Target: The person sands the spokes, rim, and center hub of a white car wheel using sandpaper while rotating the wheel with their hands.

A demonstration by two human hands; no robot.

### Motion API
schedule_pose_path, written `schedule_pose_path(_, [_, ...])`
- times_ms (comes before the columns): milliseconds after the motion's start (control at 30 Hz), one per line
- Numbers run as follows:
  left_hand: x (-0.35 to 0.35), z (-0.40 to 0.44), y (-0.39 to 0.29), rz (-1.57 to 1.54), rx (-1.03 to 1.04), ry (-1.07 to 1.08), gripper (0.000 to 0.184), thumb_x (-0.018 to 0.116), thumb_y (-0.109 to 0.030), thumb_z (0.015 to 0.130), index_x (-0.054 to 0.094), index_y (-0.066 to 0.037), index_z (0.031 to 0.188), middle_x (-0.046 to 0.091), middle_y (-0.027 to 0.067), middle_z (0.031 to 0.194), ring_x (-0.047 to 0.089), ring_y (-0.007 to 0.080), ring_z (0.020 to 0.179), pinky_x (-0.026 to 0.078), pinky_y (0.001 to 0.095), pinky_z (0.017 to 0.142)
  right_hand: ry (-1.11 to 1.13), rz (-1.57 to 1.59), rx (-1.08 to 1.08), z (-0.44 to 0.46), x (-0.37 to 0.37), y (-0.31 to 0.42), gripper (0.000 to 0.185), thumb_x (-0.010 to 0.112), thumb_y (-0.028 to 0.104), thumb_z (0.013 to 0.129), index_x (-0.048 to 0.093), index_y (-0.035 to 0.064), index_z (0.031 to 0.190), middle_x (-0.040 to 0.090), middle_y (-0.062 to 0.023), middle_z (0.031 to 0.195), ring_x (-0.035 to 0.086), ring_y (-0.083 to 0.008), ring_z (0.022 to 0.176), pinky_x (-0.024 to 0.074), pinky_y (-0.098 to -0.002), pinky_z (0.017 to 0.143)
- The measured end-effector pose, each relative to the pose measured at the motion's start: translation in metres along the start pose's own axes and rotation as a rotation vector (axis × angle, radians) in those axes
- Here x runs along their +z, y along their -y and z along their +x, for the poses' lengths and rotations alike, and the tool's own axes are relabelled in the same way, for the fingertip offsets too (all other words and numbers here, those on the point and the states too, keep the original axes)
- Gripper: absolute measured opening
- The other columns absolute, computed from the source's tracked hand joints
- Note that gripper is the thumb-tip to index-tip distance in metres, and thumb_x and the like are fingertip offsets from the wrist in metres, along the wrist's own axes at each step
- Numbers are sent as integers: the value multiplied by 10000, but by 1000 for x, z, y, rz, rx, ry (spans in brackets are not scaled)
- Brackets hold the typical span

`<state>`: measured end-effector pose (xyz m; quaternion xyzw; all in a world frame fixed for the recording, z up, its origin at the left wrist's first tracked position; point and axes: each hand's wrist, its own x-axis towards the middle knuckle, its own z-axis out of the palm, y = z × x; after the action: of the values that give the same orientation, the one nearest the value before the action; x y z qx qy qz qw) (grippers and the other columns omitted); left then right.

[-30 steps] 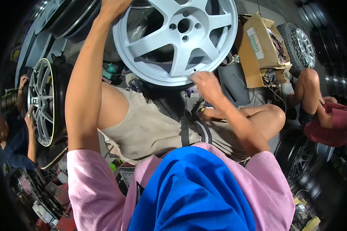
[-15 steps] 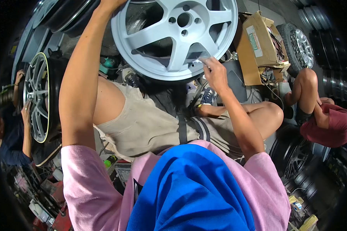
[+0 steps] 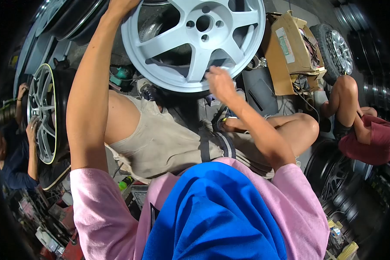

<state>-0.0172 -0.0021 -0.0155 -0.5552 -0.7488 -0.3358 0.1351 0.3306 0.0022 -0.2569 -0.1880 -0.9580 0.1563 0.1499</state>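
A pale grey-white wheel rim (image 3: 199, 65) with wide spokes and a round centre hole fills the top middle of the view, its face turned up towards me. At its upper left edge my left hand (image 3: 125, 5) grips the rim, partly cut off by the frame's border. My right hand (image 3: 221, 84) is at the rim's lower edge, near the foot of a spoke. Its fingers are curled together and slightly blurred; whatever is pinched in them is hidden.
An open cardboard box (image 3: 286, 52) stands right of the rim, with a tyred wheel (image 3: 333, 50) beyond it. On the left, another person's hands touch a silver wheel with a yellow-green edge (image 3: 43, 112). A person in dark red clothing (image 3: 366, 138) sits at the right.
My right hand has moved left and slightly down along the rim's lower edge. A thin piece seen at its fingertips earlier is no longer visible. The rim has shifted slightly left.
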Motion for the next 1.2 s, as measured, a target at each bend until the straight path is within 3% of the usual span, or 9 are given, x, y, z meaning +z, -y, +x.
schedule_pose_path(167, [7, -1, 3, -15, 77, -103, 435, 741, -369, 896, 694, 34, 1055, 703, 283, 1034, 679, 442, 992, 514, 467, 844, -82, -13, -79, -2, -8, -24, 163, 552, 114, 902, 692, 34, 888, 650, -148, 962, 657, -367, 916, 499, -459, 846])
schedule_pose_path(300, [0, 2, 1, -13, 11, -20, 455, 741, -368, 891, 689, 48, 1068, 706, 286, 1040, 682, 441, 994, 515, 460, 849, 97, -28, -34, -5, -10, -2, 205, 604, 91, 882, 707, 48, 1054, 643, -114, 1065, 644, -313, 1008, 470, -439, 924])
schedule_pose_path(400, [2, 0, 2, -32, 20, -28, 452, 740, -364, 891, 685, 54, 1054, 706, 286, 1029, 683, 439, 983, 514, 459, 843, -41, 1, -225, -15, -25, -3, 266, 632, 74, 850, 717, 52, 1102, 629, -114, 1093, 612, -299, 1071, 466, -432, 934])
schedule_pose_path(467, [5, 0, 3, -61, 37, -44, 447, 739, -363, 890, 683, 54, 1042, 705, 285, 1018, 684, 437, 973, 514, 461, 837, 57, -122, -50, -15, -31, -20, 297, 603, 78, 867, 736, 70, 1131, 624, -82, 1135, 585, -259, 1158, 454, -401, 979])
schedule_pose_path(667, [0, 1, -2, -70, 20, -26, 410, 740, -334, 894, 679, 51, 1019, 704, 277, 986, 683, 429, 928, 513, 453, 810, -9, 88, 8, -17, -17, 25, 273, 625, 48, 836, 745, 62, 1081, 658, -131, 1089, 647, -331, 1042, 476, -449, 902])
schedule_pose_path(900, [-3, -1, -8, -61, 27, -31, 402, 736, -338, 895, 683, 44, 1005, 703, 275, 991, 679, 438, 937, 511, 460, 809, 88, -343, -84, -24, -51, -42, 217, 644, 70, 817, 721, 100, 1018, 666, -81, 1015, 680, -243, 1021, 477, -422, 881])
schedule_pose_path(967, [-1, -1, -4, 26, 0, -23, 417, 731, -368, 897, 696, 30, 1018, 703, 275, 1023, 668, 452, 987, 506, 483, 841, 11, -227, -104, -26, -32, -12, 178, 647, 73, 810, 712, 104, 973, 664, -88, 943, 695, -250, 958, 495, -430, 812])
schedule_pose_path(1067, [2, 0, 0, 22, 34, -56, 430, 730, -383, 896, 698, 27, 1024, 703, 273, 1036, 666, 452, 1002, 504, 492, 857, 143, 305, 164, -12, -38, 45, 303, 608, 36, 845, 743, 68, 1115, 714, -124, 1033, 702, -326, 983, 513, -465, 909])
schedule_pose_path(1200, [10, -1, 10, 31, 57, -129, 461, 727, -392, 902, 702, 42, 1054, 702, 278, 1058, 664, 450, 1024, 508, 487, 892, 168, 834, 198, -15, -59, 44, 333, 600, -15, 835, 744, 44, 1130, 700, -165, 1004, 692, -364, 939, 544, -445, 871])
